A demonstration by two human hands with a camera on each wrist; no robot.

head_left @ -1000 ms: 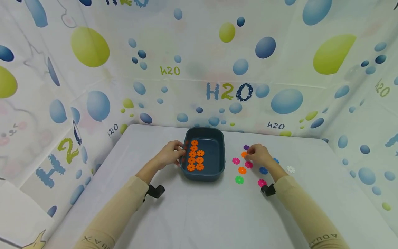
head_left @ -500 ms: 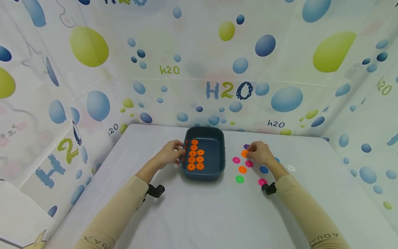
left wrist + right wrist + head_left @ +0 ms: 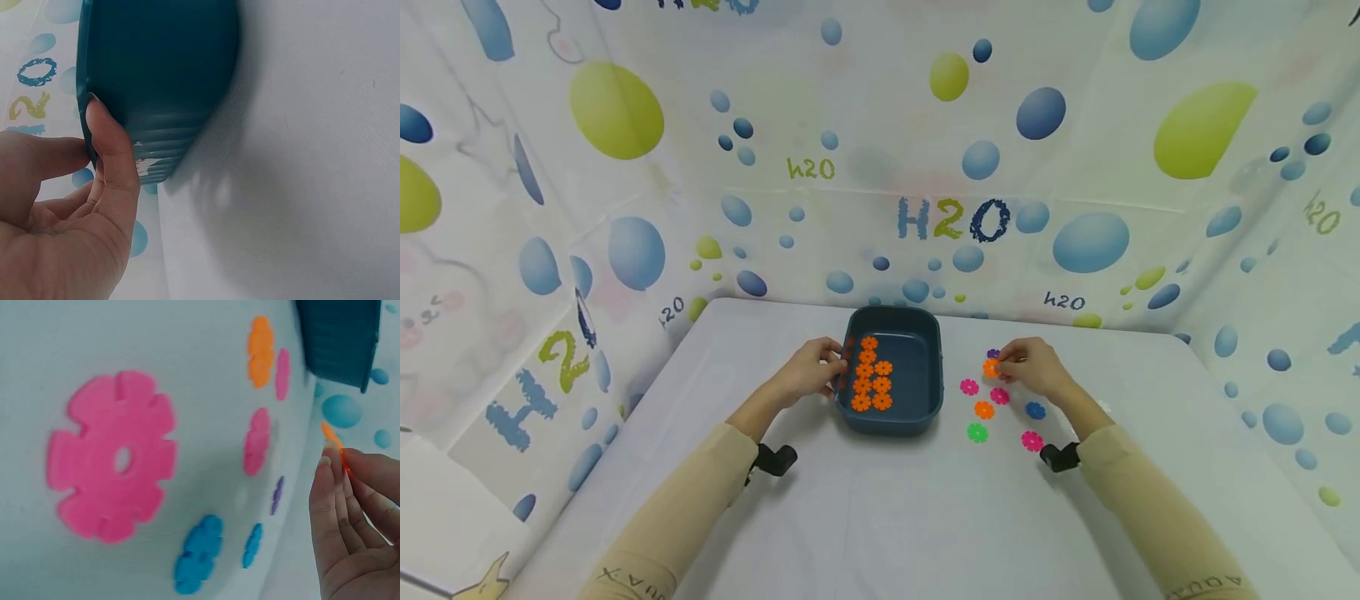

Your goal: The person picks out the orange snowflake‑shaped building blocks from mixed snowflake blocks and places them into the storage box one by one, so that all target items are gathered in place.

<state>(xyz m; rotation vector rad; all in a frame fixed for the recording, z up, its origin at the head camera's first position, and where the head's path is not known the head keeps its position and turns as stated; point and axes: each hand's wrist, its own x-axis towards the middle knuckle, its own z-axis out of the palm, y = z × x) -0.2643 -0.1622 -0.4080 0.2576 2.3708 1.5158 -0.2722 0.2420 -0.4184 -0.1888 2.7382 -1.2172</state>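
Observation:
My left hand [image 3: 808, 368] pinches the left rim of a dark blue plastic bin [image 3: 895, 428], thumb and fingers on either side of its wall in the left wrist view. Several orange flower-shaped discs [image 3: 862, 385] lie in the bin's left half. To the right of the bin, my right hand [image 3: 1033, 367] holds an orange flower-shaped disc [image 3: 335, 439] between thumb and fingertips, raised off the table. Below and around that hand lie a purple disc [image 3: 277, 495], pink discs [image 3: 999, 396], blue discs [image 3: 199, 556] and another orange disc [image 3: 984, 410].
A green disc [image 3: 977, 432] lies nearest the front, with a pink disc [image 3: 1032, 441] to its right. The right forearm mostly covers a white disc [image 3: 1104, 406]. A white table [image 3: 880, 517] is enclosed by printed curtains [image 3: 865, 100] at the back and sides.
The right hand has lifted the orange disc slightly and its wrist has shifted a little to the right, covering one blue disc and most of the white one. The left hand and bin stay put.

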